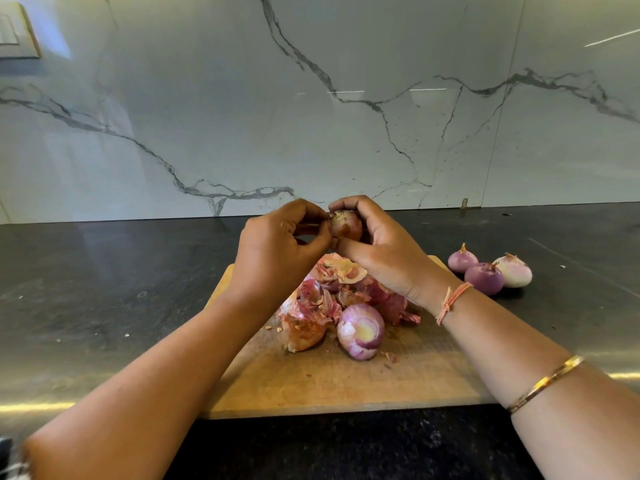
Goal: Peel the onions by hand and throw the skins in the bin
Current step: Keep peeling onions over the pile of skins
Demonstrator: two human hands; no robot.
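Purple onions (490, 270), grey-veined white wall (311, 116) (marbled).

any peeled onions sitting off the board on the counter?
Yes, three peeled onions sit together on the dark counter, right of the cutting board.

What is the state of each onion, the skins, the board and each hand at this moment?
Held onion: partly skinned, above the board.
Left hand: pinching skin at its top.
Right hand: gripping it.
Board onion: peeled, lying on cutting board.
Three onions: peeled, on counter.
Skins: piled on board, not binned.
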